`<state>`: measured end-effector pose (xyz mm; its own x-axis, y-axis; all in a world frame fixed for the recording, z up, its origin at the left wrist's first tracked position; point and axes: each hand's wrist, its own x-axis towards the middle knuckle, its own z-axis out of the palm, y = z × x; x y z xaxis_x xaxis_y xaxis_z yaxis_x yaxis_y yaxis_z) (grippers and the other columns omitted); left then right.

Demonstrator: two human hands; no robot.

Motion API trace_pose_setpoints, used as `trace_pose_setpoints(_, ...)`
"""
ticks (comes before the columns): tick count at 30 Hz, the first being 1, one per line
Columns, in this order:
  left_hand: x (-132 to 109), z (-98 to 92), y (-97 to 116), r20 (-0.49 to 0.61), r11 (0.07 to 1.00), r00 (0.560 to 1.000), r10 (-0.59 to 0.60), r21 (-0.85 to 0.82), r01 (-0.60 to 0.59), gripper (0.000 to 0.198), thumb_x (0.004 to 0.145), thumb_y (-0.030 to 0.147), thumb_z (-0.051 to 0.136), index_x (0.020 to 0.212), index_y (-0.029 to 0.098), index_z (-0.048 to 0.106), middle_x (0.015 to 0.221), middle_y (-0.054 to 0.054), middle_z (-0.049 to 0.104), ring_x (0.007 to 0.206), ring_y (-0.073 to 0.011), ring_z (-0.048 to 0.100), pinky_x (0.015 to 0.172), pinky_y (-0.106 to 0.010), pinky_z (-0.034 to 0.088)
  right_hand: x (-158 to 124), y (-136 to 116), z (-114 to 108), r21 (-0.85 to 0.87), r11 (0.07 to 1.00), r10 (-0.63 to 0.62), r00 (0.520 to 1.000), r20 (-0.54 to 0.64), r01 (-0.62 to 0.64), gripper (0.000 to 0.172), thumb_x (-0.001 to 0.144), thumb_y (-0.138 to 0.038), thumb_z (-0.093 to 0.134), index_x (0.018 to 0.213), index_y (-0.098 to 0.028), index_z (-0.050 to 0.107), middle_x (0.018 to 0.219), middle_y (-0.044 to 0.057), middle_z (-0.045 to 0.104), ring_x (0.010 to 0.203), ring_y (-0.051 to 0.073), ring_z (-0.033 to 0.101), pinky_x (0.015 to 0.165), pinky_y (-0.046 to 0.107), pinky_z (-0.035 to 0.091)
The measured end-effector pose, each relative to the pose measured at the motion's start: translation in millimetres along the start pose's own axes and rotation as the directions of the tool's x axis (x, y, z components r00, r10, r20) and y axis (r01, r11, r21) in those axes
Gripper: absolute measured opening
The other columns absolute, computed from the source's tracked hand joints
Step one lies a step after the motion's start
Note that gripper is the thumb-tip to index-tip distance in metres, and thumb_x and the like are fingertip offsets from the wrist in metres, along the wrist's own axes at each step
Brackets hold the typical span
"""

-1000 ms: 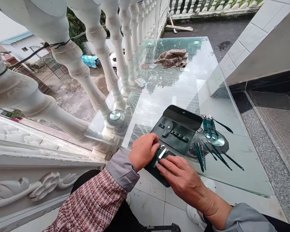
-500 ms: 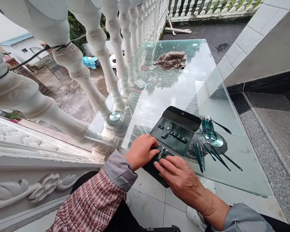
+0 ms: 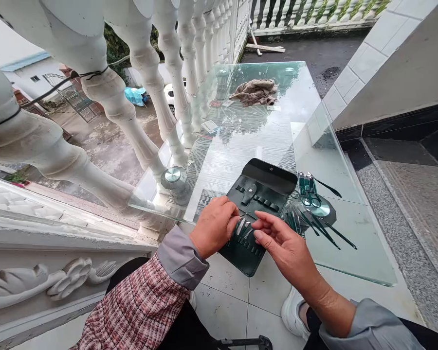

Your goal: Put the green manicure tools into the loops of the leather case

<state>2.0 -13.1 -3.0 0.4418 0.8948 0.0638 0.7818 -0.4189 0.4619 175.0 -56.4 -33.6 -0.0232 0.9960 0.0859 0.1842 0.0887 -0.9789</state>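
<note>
White stone railing point(image 3: 117, 102) down the left, and hard against it the glass table point(image 3: 263, 131), running away from the person. At the near edge lies the dark case point(image 3: 257, 194), flap thrown back and flat on the glass, so both rows of loops face up within easy reach. Its lower end hangs just off the table edge.

The left hand point(image 3: 213, 226) is curled, knuckles up, with the fingertips bearing down on the case's left side. That looks like a way to stop it sliding on the slick glass. The right hand point(image 3: 284, 245) is loosely spread and holding nothing, thumb and forefinger hovering just beside the loops.

A brown cloth point(image 3: 255, 92) is bunched at the far end, well apart. The loose tools point(image 3: 316, 218), scissors and thin picks, are fanned out just right of the case, each one easy to see.

Smallest now: the silver clippers point(image 3: 241, 227), tucked in the case under the left fingertips. I can't tell whether those fingers pinch them or only rest there.
</note>
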Motion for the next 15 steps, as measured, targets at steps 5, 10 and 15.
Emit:
trace_pose_setpoints(5,-8,0.0,16,-0.071,0.978,0.983,0.169,-0.11,-0.176,0.008,0.087,0.019,0.052,0.08,0.018,0.055,0.085,-0.003,0.056,0.081,-0.0155,0.05,0.074,-0.026,0.041,4,-18,5,0.177,0.969,0.181,0.982,-0.049,-0.17,0.027,0.068,-0.042,0.069,0.08,-0.018,0.067,0.072,0.002,0.066,0.059,0.013,0.06,0.058,0.029,0.054)
trace_pose_setpoints(10,-16,0.2,20,-0.12,0.972,0.985,0.125,-0.185,-0.146,0.009,0.086,0.018,0.055,0.077,0.018,0.056,0.083,-0.002,0.056,0.081,-0.0143,0.052,0.073,-0.025,0.041,0,-21,8,0.26,0.941,0.23,0.973,-0.027,-0.215,0.026,0.064,-0.039,0.073,0.079,-0.018,0.068,0.073,0.002,0.067,0.059,0.013,0.06,0.061,0.03,0.053)
trace_pose_setpoints(15,-22,-6.4,22,-0.083,0.976,0.994,0.069,-0.202,-0.085,0.009,0.085,0.018,0.057,0.076,0.019,0.057,0.081,0.0,0.057,0.083,-0.014,0.053,0.074,-0.024,0.041,-6,-19,7,0.193,0.961,0.207,0.978,-0.033,-0.197,0.024,0.069,-0.04,0.07,0.078,-0.018,0.067,0.075,0.003,0.068,0.062,0.014,0.061,0.064,0.03,0.052)
